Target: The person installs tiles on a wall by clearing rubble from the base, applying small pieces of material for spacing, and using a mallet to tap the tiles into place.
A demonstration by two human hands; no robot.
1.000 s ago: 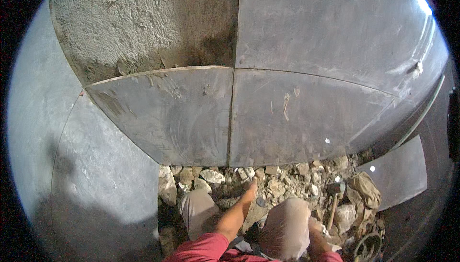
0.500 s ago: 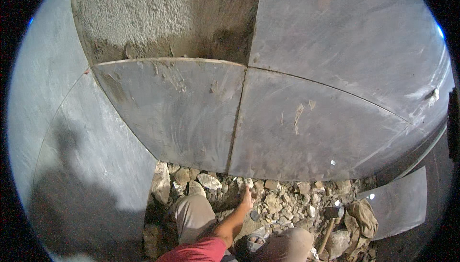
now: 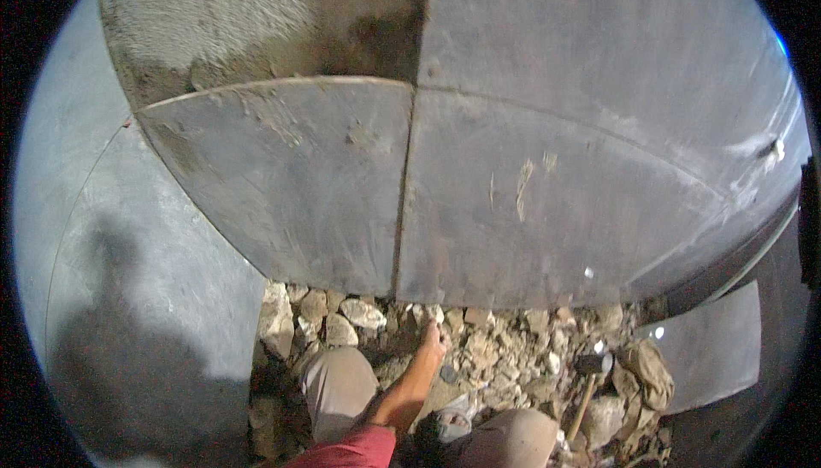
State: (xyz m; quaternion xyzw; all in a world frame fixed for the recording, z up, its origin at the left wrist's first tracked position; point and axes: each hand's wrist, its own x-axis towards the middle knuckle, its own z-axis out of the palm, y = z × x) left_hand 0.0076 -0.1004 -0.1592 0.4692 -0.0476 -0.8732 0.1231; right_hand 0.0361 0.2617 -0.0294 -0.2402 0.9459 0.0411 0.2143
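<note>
My left hand [image 3: 434,337] reaches forward from a red sleeve, between my two knees, down onto loose stone rubble [image 3: 479,352]. Its fingertips touch the stones right at the near edge of two large grey stone slabs [image 3: 342,194] that lie side by side with a thin joint [image 3: 404,203] between them. The hand is small and blurred, so I cannot tell whether it grips a stone. My right hand is out of the picture.
A hammer [image 3: 588,374] with a wooden handle lies on the rubble at the right, next to a brown cloth [image 3: 646,370]. A smaller slab piece [image 3: 710,348] sits beyond it. Rough grey mortar [image 3: 256,14] covers the far left. More slabs lie at the left [image 3: 128,237] and far right [image 3: 599,32].
My head has leaned forward, so the slabs fill more of the view and my knees sink to the lower edge. My left hand has stayed on the rubble at the slab edge.
</note>
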